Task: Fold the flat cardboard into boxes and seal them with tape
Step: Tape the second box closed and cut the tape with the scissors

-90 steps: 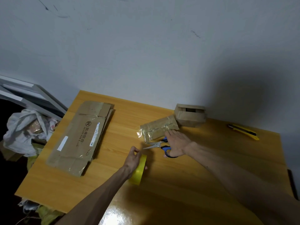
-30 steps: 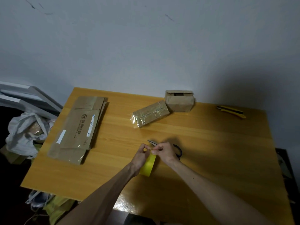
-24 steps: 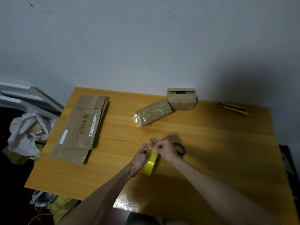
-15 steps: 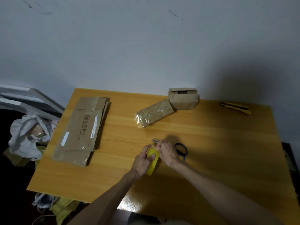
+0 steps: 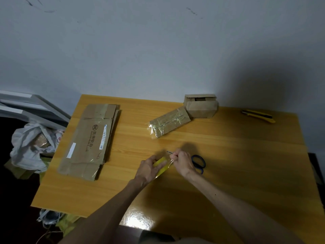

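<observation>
- Yellow tape (image 5: pixel 161 165) sits near the table's middle, with the left hand (image 5: pixel 148 169) curled round the roll.
- The right hand (image 5: pixel 182 162) pinches the clear loose end; scissors (image 5: pixel 198 162) lie just behind it.
- Flat cardboard (image 5: pixel 89 141) lies at the left; 1 folded box (image 5: pixel 200 105) stands at the back.
- The glossy wooden table (image 5: pixel 228 173) abuts a pale, scuffed wall (image 5: pixel 158 50); a white bag (image 5: pixel 29 145) slumps at the left.
</observation>
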